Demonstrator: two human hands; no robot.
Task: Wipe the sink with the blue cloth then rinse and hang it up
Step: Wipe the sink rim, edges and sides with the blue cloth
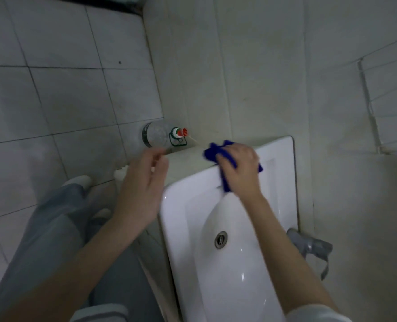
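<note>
**Asker:** Where is the cloth?

**Describer:** Your right hand [239, 167] grips the crumpled blue cloth [212, 152] of soft fabric, with the fingers curled over it. It presses the cloth onto the far left corner of the glossy white ceramic sink [282, 154], where the rim meets a pale tiled ledge [188, 161].

**Asker:** And my other hand?

**Describer:** Your left hand [141, 189] hovers just left of the sink, over the ledge. Its fingers are loosely spread and it holds nothing. The fingertips are blurred.

**Asker:** What else is around me?

**Describer:** A round metal drain [221, 239] sits in the basin, nearer you than the cloth and between your forearms. A clear plastic bottle with a red cap [156, 135] stands by the wall, just beyond your left hand. A white wire rack [383, 108] is on the tiled wall, far right.
</note>
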